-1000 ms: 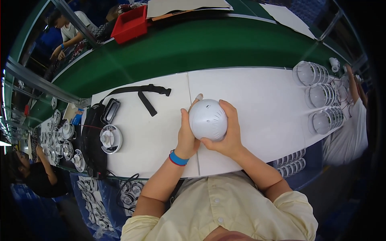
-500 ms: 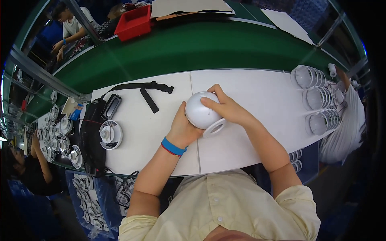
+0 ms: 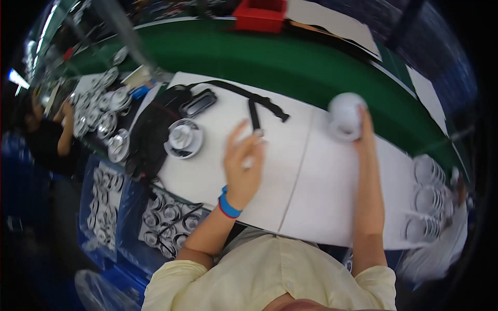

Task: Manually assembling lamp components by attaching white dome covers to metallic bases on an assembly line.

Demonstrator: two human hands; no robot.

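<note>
A glossy white globe-shaped lamp shade (image 3: 343, 109) is gripped along its right side by my right hand (image 3: 365, 127), out by the far edge of the white table. Its ring-like lower part is blurred. My left hand (image 3: 243, 166) hovers above the table's middle, fingers spread and nothing visible in them, slightly smeared by motion. Left of that hand, a round white lamp base (image 3: 183, 138) with a raised centre sits beside a black bag (image 3: 153, 132). The bag's black strap and buckle (image 3: 280, 115) lie just beyond my left fingers.
Stacked clear, white-rimmed cups (image 3: 423, 199) stand at the right end. A green conveyor (image 3: 207, 52) runs behind the table, with a red bin (image 3: 260, 14) beyond. Several metallic lamp parts (image 3: 98, 103) lie left. Blue crates (image 3: 132, 228) hold more parts below. A co-worker (image 3: 49, 127) works far left.
My hands have separated: the left let go of the globe and moved slightly aside, while the right carried it right and away from me. The view has turned left.
</note>
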